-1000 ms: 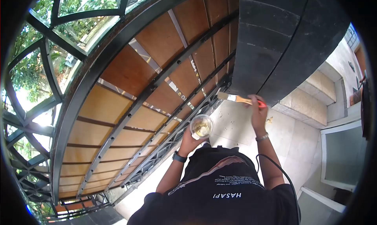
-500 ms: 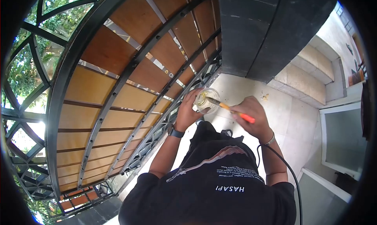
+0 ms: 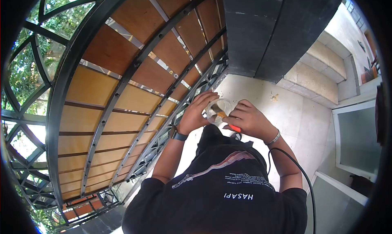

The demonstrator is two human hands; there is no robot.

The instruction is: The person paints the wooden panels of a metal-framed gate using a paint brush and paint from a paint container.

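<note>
In front of my chest, my left hand (image 3: 197, 113) is wrapped round a clear plastic cup (image 3: 226, 104). The fingers of my right hand (image 3: 247, 120) close on a paintbrush (image 3: 221, 114) with an orange-red handle end. Its bristles are down inside the cup, tilted toward the left. What the cup contains is hard to make out from here. Wooden slats (image 3: 134, 96) on a black metal frame stand close to the left of my left hand; the lower ones look yellowish, the upper ones darker reddish brown.
A dark panel (image 3: 253, 33) rises ahead, with stone steps (image 3: 314, 70) to its right. Pale floor tiles (image 3: 288, 123) lie below my hands. A black cable (image 3: 304, 179) runs past my right arm, and a white-framed glass pane (image 3: 357, 140) is at the right.
My right hand has moved left and slightly down, bringing the brush deeper into the cup and more upright. My left hand with the cup has shifted slightly.
</note>
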